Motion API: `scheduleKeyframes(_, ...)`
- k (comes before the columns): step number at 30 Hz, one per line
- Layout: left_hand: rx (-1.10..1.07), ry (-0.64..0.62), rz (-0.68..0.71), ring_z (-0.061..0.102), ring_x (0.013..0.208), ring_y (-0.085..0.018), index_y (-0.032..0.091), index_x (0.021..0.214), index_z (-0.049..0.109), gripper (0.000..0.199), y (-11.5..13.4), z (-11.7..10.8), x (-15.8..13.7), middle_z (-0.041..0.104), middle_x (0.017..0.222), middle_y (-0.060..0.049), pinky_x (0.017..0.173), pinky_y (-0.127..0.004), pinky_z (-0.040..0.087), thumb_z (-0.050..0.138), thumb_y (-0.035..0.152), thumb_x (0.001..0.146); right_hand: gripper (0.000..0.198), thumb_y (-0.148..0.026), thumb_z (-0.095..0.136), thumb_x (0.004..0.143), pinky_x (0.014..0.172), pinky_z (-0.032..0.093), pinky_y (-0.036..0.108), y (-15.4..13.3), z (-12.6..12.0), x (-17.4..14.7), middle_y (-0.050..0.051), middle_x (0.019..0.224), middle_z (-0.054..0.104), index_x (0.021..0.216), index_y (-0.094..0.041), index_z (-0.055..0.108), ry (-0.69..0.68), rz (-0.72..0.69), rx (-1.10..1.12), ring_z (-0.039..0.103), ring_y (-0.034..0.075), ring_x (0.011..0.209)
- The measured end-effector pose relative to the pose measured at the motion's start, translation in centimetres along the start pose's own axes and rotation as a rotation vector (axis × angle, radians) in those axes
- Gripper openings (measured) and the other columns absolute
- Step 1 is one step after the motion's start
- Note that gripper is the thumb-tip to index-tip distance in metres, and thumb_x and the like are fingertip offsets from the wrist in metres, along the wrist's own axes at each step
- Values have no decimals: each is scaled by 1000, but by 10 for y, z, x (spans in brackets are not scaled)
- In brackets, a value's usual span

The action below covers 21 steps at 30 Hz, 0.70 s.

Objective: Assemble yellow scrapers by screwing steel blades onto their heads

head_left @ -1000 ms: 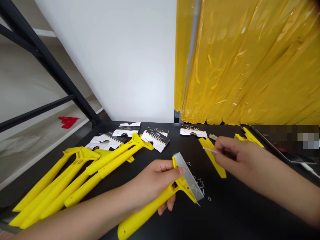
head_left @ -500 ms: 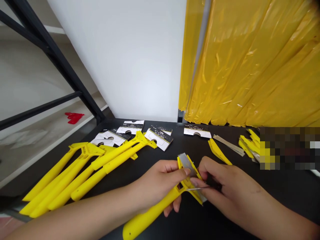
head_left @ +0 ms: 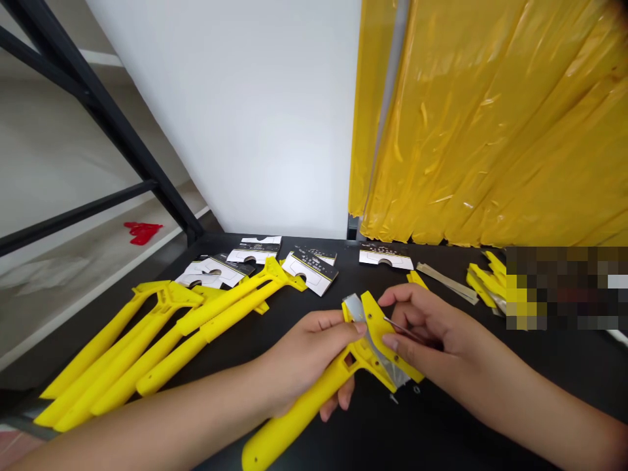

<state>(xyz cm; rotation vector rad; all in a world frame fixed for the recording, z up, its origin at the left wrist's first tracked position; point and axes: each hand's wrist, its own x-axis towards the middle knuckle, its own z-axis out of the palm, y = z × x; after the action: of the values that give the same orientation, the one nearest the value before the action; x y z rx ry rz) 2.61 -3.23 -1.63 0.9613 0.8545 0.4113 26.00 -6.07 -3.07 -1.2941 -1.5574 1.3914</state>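
Observation:
My left hand is closed around the head of a yellow scraper, its thumb pressing on the grey metal blade. The scraper's long handle slants toward the lower left. In my right hand is a yellow cover plate with small holes, tilted apart from the scraper head and partly over the blade. A thin metal rod, perhaps a hex key, also sticks out from my right fingers; its far end is hidden. Two tiny metal pieces, likely screws, lie below the head.
Several yellow scraper handles lie at left on the black table. Printed cards are behind them. Grey blade strips and yellow parts lie at right. A white panel and yellow plastic sheeting stand behind.
The yellow cover plate has come away from the scraper head toward the right, held in my right hand. More of the blade shows. Two small metal pieces now appear below the head.

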Motion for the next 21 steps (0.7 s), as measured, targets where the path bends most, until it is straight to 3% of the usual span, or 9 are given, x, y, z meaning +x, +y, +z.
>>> scheduleKeyframes(4, -4, 12, -2, 51, 36, -14, 21, 102, 66, 32, -2, 0, -1, 64, 50, -1, 33, -17, 45, 62, 52, 104, 29, -55, 74, 102, 65, 43, 28, -3, -1, 3, -2, 91, 62, 109, -28, 66, -14, 55, 11, 55, 16, 80)
scheduleKeyframes(9, -1, 17, 12, 51, 37, -14, 21, 103, 66, 32, -2, 1, -1, 63, 50, 0, 33, -17, 44, 62, 52, 103, 41, -61, 78, 95, 61, 39, 28, -14, -4, 2, -3, 78, 58, 87, -25, 59, -45, 104, -11, 48, 16, 72)
scheduleKeyframes(14, -12, 5, 28, 52, 37, -13, 21, 102, 66, 30, -1, 2, -1, 65, 52, 0, 33, -16, 44, 61, 50, 105, 47, -68, 70, 100, 63, 39, 29, -13, 1, 1, -2, 78, 54, 86, -25, 58, -55, 81, -33, 46, 17, 74)
scheduleKeyframes(21, -40, -1, 41, 52, 38, -13, 20, 101, 65, 33, -7, 0, 1, 64, 54, 0, 34, -16, 46, 60, 53, 105, 44, -63, 67, 106, 63, 36, 29, -3, 5, 2, -4, 79, 50, 88, -25, 56, -43, 51, -65, 44, 16, 73)
